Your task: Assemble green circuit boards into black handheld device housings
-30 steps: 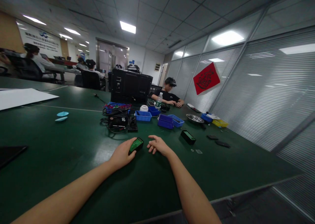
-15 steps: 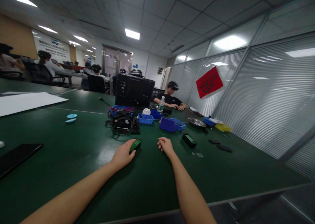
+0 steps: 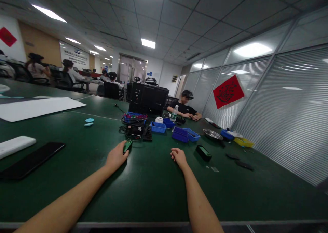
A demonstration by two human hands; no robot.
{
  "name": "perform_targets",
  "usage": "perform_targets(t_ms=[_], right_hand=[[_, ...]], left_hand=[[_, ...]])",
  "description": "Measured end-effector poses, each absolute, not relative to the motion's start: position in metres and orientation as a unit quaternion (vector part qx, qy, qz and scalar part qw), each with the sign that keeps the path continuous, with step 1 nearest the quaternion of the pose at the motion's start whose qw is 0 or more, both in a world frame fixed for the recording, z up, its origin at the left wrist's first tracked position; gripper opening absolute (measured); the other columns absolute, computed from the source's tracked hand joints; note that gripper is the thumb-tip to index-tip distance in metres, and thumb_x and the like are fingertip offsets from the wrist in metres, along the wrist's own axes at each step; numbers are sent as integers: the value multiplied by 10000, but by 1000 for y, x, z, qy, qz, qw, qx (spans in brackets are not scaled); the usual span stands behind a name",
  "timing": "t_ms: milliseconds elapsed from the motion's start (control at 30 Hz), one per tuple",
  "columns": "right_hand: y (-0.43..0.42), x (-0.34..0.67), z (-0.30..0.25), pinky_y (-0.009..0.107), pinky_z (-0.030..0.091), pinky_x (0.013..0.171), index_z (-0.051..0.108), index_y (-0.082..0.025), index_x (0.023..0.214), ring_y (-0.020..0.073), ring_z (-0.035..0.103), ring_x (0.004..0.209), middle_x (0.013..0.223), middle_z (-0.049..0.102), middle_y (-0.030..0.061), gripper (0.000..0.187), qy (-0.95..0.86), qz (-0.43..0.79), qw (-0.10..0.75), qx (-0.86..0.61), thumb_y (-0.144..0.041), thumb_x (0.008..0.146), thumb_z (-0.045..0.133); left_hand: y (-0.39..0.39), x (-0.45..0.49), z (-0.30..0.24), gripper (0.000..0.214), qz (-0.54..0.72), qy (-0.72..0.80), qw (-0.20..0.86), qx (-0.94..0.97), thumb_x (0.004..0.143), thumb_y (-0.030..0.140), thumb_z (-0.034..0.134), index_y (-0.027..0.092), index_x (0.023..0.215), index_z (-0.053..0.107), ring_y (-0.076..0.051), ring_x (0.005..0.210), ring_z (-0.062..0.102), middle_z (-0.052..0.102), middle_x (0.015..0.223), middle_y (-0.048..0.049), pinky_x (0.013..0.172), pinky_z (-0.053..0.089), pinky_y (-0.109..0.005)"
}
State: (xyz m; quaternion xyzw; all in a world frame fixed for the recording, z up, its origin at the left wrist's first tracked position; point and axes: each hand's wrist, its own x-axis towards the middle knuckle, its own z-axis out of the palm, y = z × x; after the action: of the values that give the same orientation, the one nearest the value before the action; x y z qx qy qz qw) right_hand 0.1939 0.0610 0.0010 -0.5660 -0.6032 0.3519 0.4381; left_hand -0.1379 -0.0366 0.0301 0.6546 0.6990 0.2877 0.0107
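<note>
My left hand (image 3: 116,156) rests on the green table (image 3: 153,188), its fingers closed around a small black device with a green top (image 3: 127,146). About two hand-widths to the right, my right hand (image 3: 178,156) lies on the table with its fingers curled in and nothing visible in them. A second black and green device (image 3: 203,152) lies just right of that hand, with two tiny clear parts (image 3: 212,168) beside it.
Blue bins (image 3: 182,134), a black box with cables (image 3: 135,131), a steel bowl (image 3: 212,134) and a yellow tray (image 3: 243,142) stand farther back. A phone (image 3: 30,160) and white block (image 3: 15,145) lie at left. A seated person (image 3: 185,107) works across the table.
My left hand has carried the green-topped device to the left, away from the right hand. My right hand's fingers have curled in. The view has swung left, and the phone and white block came into sight.
</note>
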Motion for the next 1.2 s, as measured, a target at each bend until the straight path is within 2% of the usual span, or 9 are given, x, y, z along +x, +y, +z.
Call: perform_targets(t_ms=[333,500,667,833,1200], right_hand=[[66,196,-3,177,351,348,545,-129,849,78,494,434,626,568,-1,178,-613,349,432,-562,-154,706,442],[64,196,-2,179,363,359,554,-127,864,85,509,458,645,578,10,184,-616,348,427,-563,-157,710,457],[64,197,-1,180,374,363,561,-122,880,90,521,469,659,592,20,196,-615,349,423,-567,-167,711,473],[64,195,0,169,365,358,575,-127,854,79,512,442,622,586,1,188,-611,340,423,-576,-160,696,478],[66,196,-1,160,367,370,578,-136,864,76,531,464,648,599,1,198,-617,334,402,-588,-176,705,468]], left_hand=[[-28,-208,34,533,293,767,-30,570,766,346,425,130,1245,337,-258,1042,523,527,1167,-136,826,422,-326],[-28,-243,40,572,287,806,-28,517,764,415,410,115,1246,339,-277,985,537,520,1130,-157,773,435,-344],[-30,-252,40,580,299,826,-56,474,749,501,403,136,1199,411,-279,997,505,474,1121,-150,781,423,-341],[-31,-253,36,460,297,835,-81,457,705,463,478,181,1066,523,-258,985,484,459,1037,-112,831,394,-320],[-28,-258,36,437,297,836,-39,459,687,462,481,192,1028,526,-261,950,499,459,994,-105,813,400,-326]])
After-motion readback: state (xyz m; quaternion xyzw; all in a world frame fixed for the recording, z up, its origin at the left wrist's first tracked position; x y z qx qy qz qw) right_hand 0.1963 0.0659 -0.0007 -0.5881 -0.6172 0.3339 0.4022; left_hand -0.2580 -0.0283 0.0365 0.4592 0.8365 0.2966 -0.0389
